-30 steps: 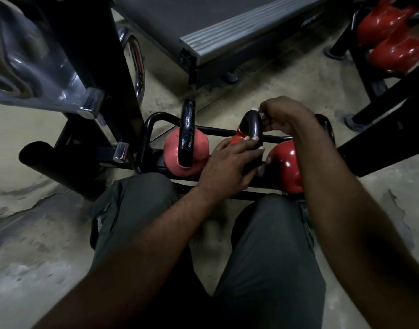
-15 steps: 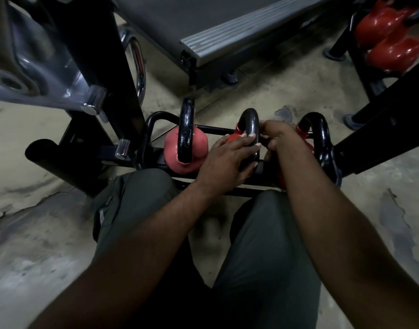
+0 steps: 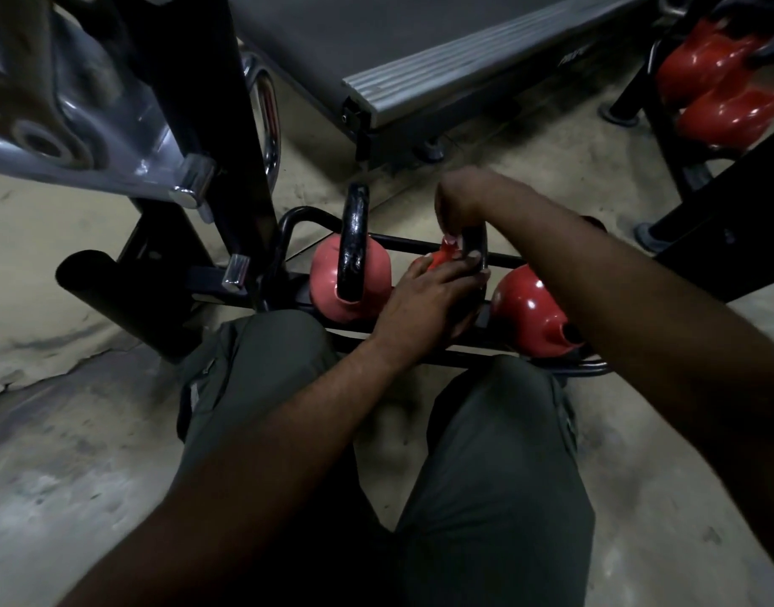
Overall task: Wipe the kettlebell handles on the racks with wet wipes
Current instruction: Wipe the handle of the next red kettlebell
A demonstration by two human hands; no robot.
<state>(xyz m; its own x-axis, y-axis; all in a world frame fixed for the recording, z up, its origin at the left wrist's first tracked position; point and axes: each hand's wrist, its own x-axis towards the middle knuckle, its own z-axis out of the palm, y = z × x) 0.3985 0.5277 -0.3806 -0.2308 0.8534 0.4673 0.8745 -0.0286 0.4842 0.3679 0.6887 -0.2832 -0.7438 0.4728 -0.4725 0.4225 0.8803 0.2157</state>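
The right hand (image 3: 466,199) curls its fingertips (image 3: 450,238) down, pressed together, over the crown of the smooth, rounded black iron handle (image 3: 476,245) of the middle red kettlebell (image 3: 437,259). Whether a wet wipe lies under them cannot be told. The left hand (image 3: 424,300) grips the same handle lower down, its fingers wrapped close round the near leg.

This kettlebell sits in a low black tubular steel rack (image 3: 402,246). On its left stands a paler, matt pink-red kettlebell (image 3: 328,278) with a glossy black loop handle (image 3: 354,243). On its right, a shiny round red kettlebell (image 3: 525,308) lies partly under the right forearm. The left hand fills the gap on the left side.

Knees in grey-green cloth trousers (image 3: 266,387) come close to the rack's near rail. A black steel machine post (image 3: 218,102) with chrome brackets crowds the rack's left end. Mottled, stained concrete floor (image 3: 69,431) lies open beyond the far rail up to the ribbed grey treadmill edge (image 3: 420,76). More glossy red kettlebells (image 3: 718,81) sit well apart at upper right.
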